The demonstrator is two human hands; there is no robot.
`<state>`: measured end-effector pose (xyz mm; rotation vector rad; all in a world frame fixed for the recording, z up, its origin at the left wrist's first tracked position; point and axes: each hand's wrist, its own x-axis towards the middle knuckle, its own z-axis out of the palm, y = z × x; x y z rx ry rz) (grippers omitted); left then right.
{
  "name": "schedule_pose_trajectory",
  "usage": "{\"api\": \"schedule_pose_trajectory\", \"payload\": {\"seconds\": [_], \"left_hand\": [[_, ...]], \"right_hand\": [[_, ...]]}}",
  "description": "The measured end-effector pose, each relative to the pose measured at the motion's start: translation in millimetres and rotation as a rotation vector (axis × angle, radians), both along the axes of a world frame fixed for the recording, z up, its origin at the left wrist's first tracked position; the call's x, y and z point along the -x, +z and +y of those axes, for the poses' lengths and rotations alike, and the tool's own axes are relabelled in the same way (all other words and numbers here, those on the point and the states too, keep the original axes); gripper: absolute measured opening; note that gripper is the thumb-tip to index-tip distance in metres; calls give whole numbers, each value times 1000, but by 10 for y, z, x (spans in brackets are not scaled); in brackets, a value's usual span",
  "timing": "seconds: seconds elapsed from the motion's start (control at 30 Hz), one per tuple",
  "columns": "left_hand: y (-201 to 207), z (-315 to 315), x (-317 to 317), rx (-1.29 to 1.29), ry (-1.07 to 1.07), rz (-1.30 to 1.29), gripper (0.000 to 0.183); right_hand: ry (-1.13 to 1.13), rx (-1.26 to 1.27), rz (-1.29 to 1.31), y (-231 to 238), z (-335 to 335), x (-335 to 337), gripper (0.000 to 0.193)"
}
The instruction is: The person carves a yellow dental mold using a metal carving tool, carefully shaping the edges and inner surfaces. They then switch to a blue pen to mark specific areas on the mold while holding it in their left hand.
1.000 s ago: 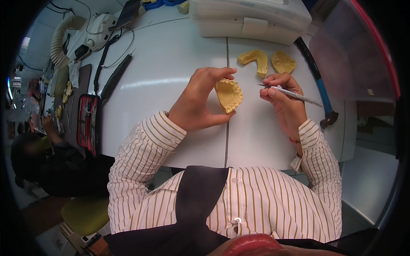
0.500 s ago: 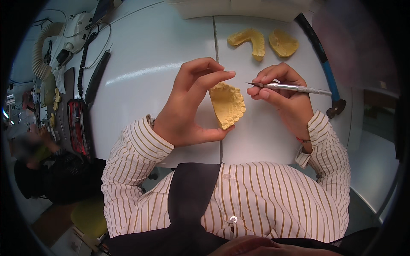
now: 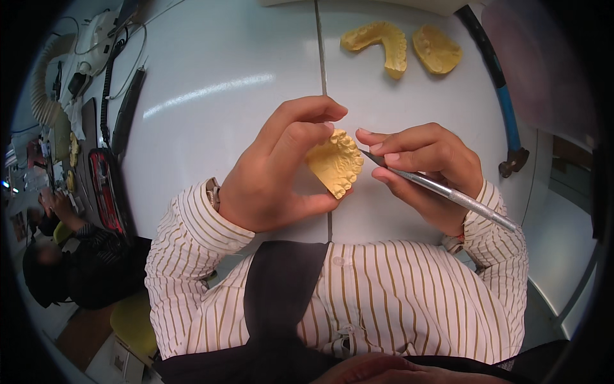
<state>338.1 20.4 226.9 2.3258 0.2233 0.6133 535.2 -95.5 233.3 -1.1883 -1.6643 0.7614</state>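
My left hand (image 3: pixel 268 163) grips a yellow plaster dental cast (image 3: pixel 337 165) between thumb and fingers, its row of teeth turned to the right. Part of the cast is hidden behind those fingers. In my right hand (image 3: pixel 430 171) is a slim metal carving knife (image 3: pixel 451 194) with a knurled handle, held like a pen. Its dark pointed blade reaches up and left, close to the teeth on the cast's right edge; whether it touches them I cannot tell.
Two more yellow casts lie at the back: a horseshoe-shaped one (image 3: pixel 382 46) and a rounded one (image 3: pixel 437 50). A blue-handled hammer (image 3: pixel 505 109) rests at the right. Leftward are a corded black handpiece (image 3: pixel 129 109), a red-and-black case (image 3: pixel 109 189), a ribbed hose (image 3: pixel 45 83) and another person (image 3: pixel 77 256).
The knife has swung so its handle end points lower, and its tip has come nearer the cast. My right hand has turned and lowered. The cast is tilted a little differently.
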Motion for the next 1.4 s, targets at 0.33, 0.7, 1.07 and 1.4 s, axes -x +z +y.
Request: {"api": "schedule_pose_trajectory", "payload": {"seconds": [0.33,0.7,1.07,1.4], "left_hand": [[32,-17,6,60,-31,37,70],[35,-45,24,42,-7,44,66],[64,-6,61,155,-27,59,64],[50,-23,179,399,-10,-10,62]], "right_hand": [[-1,-115,-72,-21,41,69,26],[1,-94,-159,-13,42,106,22],[-126,168,77,17,54,147,17],[-192,288,276,71,23,281,17]]}}
